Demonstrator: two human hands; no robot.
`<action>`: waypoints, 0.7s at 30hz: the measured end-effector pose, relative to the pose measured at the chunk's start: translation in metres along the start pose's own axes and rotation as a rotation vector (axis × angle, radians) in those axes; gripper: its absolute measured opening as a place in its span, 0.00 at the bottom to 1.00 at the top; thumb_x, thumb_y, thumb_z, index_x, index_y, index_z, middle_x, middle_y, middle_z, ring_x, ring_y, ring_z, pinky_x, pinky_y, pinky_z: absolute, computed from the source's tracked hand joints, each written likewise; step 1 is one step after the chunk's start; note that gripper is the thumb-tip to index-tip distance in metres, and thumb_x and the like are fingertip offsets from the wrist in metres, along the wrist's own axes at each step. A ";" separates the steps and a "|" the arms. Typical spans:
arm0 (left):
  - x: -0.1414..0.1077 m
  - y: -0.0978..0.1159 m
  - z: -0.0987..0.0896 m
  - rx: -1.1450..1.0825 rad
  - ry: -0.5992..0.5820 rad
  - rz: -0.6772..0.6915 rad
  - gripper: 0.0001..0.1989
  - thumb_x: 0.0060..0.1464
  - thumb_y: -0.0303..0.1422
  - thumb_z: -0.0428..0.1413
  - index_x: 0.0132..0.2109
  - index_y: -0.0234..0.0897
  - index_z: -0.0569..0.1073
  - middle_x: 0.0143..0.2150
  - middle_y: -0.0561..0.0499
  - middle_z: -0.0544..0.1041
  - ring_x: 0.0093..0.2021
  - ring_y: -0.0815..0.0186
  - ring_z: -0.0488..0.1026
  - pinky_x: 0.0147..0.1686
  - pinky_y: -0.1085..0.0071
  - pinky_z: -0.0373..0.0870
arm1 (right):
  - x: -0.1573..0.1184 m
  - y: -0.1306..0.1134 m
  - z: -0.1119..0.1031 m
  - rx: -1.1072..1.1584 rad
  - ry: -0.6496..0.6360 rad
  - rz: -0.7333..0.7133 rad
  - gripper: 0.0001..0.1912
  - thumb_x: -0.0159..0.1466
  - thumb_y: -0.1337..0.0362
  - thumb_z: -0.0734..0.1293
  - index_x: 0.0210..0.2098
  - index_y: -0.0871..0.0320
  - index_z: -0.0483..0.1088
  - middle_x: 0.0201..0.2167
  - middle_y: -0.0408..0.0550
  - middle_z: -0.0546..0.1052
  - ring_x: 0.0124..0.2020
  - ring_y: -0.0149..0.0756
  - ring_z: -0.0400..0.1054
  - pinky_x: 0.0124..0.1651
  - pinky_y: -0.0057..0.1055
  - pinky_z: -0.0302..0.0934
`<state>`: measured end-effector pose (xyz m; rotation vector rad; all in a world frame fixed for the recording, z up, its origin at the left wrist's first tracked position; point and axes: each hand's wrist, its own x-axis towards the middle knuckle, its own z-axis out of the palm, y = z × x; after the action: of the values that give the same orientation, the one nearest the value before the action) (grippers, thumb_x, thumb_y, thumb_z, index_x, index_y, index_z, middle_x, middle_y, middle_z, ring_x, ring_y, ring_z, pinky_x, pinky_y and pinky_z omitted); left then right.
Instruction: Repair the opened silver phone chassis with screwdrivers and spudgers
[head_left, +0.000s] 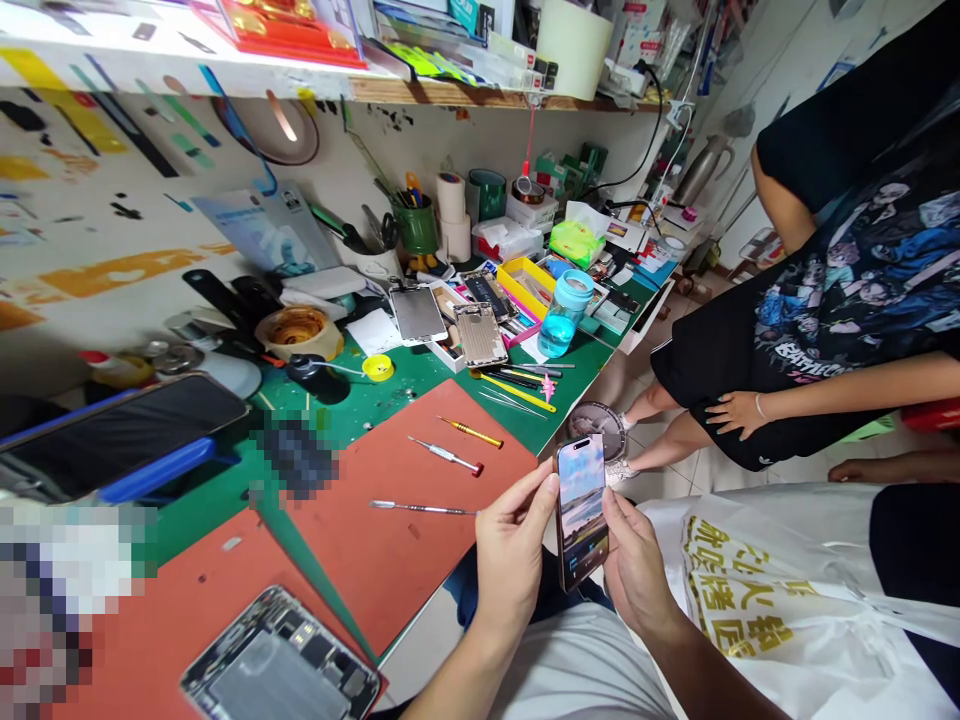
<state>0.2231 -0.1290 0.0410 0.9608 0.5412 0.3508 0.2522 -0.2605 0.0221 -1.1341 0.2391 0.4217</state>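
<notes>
A smartphone (581,515) with its screen lit, showing a cloudy sky picture, is held upright above my lap, off the bench's front edge. My left hand (517,540) grips its left edge between thumb and fingers. On the opposite edge, my right hand (634,555) holds it with the thumb along the side. Left of my hands, on the orange mat (420,570), lie a gold screwdriver (472,432), a red-capped screwdriver (446,455) and a thin metal tool (420,507). An opened device (281,665) with bare circuitry rests at the mat's lower left.
Phone parts (480,335), a yellow tray (525,288) and a blue-lidded jar (566,312) crowd the green bench. A large dark-screened phone (127,435) leans on a blue stand at left. At right stands a person (825,330), near a white printed bag (742,590).
</notes>
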 end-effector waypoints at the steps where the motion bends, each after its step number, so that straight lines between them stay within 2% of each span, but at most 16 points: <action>1: 0.001 0.000 0.000 -0.014 -0.010 -0.012 0.23 0.54 0.47 0.73 0.50 0.36 0.88 0.51 0.39 0.87 0.48 0.50 0.86 0.52 0.60 0.85 | 0.001 0.001 0.000 -0.004 0.008 -0.014 0.22 0.66 0.46 0.78 0.50 0.53 0.84 0.52 0.53 0.86 0.57 0.53 0.79 0.64 0.49 0.70; 9: 0.007 0.007 0.001 -0.087 -0.040 -0.034 0.19 0.54 0.46 0.73 0.42 0.33 0.87 0.39 0.42 0.87 0.38 0.57 0.85 0.43 0.64 0.84 | 0.009 0.007 -0.007 -0.115 0.003 -0.096 0.24 0.67 0.42 0.75 0.50 0.53 0.83 0.48 0.53 0.86 0.53 0.52 0.79 0.56 0.45 0.73; 14: 0.006 0.010 0.001 -0.101 -0.051 -0.076 0.21 0.52 0.48 0.74 0.40 0.32 0.86 0.36 0.44 0.86 0.36 0.59 0.83 0.42 0.65 0.83 | 0.014 0.013 -0.018 -0.203 -0.002 -0.160 0.24 0.68 0.41 0.73 0.49 0.54 0.82 0.44 0.51 0.85 0.48 0.48 0.78 0.50 0.39 0.72; 21: 0.003 0.008 -0.002 -0.117 -0.083 -0.108 0.22 0.48 0.49 0.76 0.39 0.33 0.86 0.36 0.44 0.85 0.36 0.62 0.80 0.43 0.67 0.79 | 0.028 0.025 -0.033 -0.346 0.016 -0.313 0.24 0.70 0.39 0.71 0.41 0.55 0.79 0.30 0.45 0.79 0.36 0.41 0.71 0.41 0.34 0.66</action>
<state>0.2241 -0.1217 0.0459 0.8263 0.4891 0.2417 0.2671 -0.2763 -0.0226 -1.4879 -0.0022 0.1776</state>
